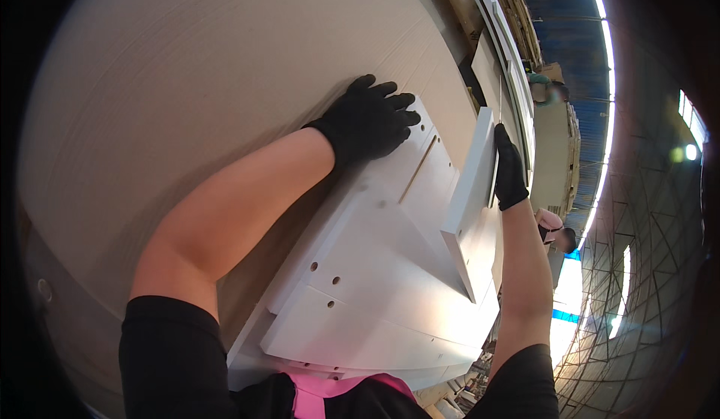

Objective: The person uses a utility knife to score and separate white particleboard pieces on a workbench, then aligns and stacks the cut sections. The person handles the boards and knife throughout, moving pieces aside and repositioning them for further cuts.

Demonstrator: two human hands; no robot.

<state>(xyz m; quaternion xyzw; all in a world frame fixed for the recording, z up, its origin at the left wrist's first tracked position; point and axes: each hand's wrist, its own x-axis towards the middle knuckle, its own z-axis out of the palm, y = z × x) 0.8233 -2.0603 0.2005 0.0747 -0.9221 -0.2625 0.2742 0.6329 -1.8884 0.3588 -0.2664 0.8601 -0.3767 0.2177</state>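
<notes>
A large white panel (375,269) with drilled holes and a narrow groove lies in front of me, on top of other white boards. My left hand (371,119), in a black glove, rests palm down at the panel's far end with its fingers spread. To the right, a smaller white board (471,194) stands tilted on edge over the panel. My right hand (510,168), also in a black glove, holds this board from its right side, fingers stretched along it. The right thumb is hidden.
Brown cardboard (225,51) covers a wide surface at left and beyond the panel. Long white strips (510,59) lie at the far right. Two other people, one in a pink top (550,222), are farther off to the right, near stacked boards (555,149).
</notes>
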